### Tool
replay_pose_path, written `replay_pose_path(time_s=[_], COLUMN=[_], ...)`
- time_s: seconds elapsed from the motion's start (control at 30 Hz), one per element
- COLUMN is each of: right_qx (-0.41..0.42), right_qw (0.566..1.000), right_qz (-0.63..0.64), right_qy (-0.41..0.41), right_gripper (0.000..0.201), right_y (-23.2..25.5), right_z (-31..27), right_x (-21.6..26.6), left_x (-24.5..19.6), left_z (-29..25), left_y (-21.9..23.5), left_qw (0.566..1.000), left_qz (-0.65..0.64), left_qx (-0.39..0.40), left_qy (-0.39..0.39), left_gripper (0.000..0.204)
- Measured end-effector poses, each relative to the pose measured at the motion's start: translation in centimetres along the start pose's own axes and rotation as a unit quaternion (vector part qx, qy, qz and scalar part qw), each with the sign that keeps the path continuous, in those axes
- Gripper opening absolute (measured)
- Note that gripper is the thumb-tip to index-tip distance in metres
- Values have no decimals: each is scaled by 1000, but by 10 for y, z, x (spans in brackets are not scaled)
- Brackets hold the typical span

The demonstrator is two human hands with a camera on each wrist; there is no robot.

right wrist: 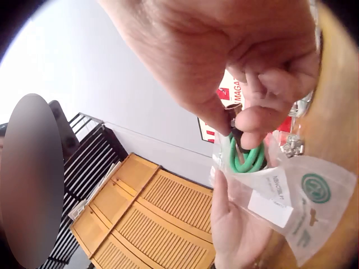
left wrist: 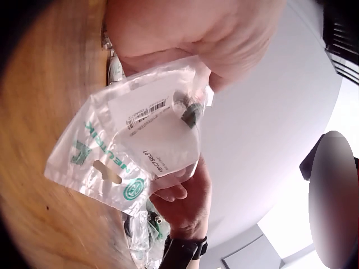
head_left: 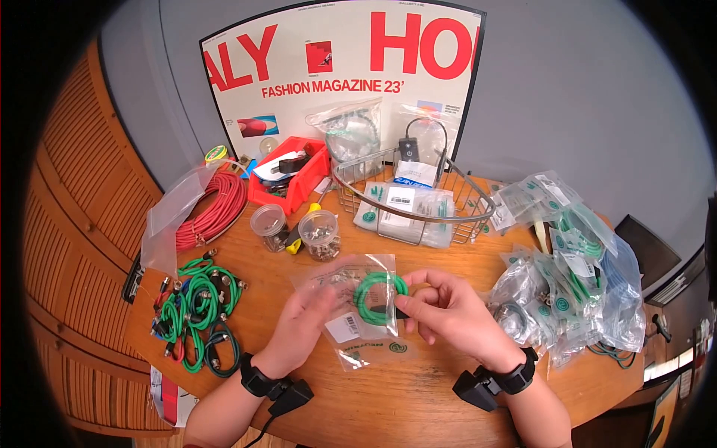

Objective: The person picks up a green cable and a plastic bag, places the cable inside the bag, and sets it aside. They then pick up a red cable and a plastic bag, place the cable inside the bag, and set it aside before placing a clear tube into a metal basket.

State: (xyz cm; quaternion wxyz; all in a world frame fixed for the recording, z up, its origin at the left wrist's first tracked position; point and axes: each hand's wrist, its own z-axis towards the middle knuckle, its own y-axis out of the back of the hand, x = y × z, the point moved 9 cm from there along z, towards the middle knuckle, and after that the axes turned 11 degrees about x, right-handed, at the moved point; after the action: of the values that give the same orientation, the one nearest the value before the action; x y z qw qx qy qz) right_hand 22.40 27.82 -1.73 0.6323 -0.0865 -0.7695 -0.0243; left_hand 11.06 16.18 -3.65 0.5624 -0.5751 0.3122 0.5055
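Right fingers [head_left: 418,308] pinch one green cable [head_left: 363,300] partly inside one bag [head_left: 361,340]; left fingers [head_left: 326,287] unclear.

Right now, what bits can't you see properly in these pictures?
Left hand: head view, fingers blurred.
White label: head view, print too small.
Green cable: left wrist view, mostly hidden behind the label.
Red bin: head view, bottom covered by things inside.
Left forearm: head view, cut off by the bottom edge.

The cable [head_left: 363,302] at your right grip [head_left: 452,308] is bright green, its clear bag [head_left: 375,340] printed in green, the label [head_left: 342,328] white with black bars. Your counter [head_left: 403,399] shows orange-brown wood grain, with a red cable coil [head_left: 215,213] and a red bin [head_left: 305,188] toward its far left corner.
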Motion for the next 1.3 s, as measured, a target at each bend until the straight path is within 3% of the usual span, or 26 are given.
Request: replay_pose_path(time_s=[0.1,0.33,0.53,0.63,0.7,0.83,0.9,1.03,1.3], right_qx=[-18,-46,-5,0,-31,-45,8,68,23], right_qw=[999,993,993,998,999,999,999,997,999], right_qz=[-27,-106,-114,-56,-4,-6,-30,-46,31], right_qy=[9,31,6,21,13,7,10,10,5], right_gripper=[28,26,28,28,28,27,26,27,29], right_y=[0,3,-8,-7,0,3,-9,-21,-4], right_z=[0,-3,-2,-2,-3,-3,-1,3,-1], right_x=[1,6,3,5,6,5,4,-5,-1], left_x=[12,3,9,15,22,15,10,9,20], left_z=[2,7,5,4,1,3,6,3,3], left_y=[5,-10,-18,-15,1,-6,-19,-25,-18], left_qw=[996,995,990,985,996,997,990,987,988], left_qz=[-89,-84,-102,-141,-65,-23,-90,-100,-104], left_qx=[-9,48,75,89,50,71,93,97,92], left_qy=[3,24,54,47,46,37,53,75,72], left_gripper=[58,71,73,68,63,66,67,69,68])
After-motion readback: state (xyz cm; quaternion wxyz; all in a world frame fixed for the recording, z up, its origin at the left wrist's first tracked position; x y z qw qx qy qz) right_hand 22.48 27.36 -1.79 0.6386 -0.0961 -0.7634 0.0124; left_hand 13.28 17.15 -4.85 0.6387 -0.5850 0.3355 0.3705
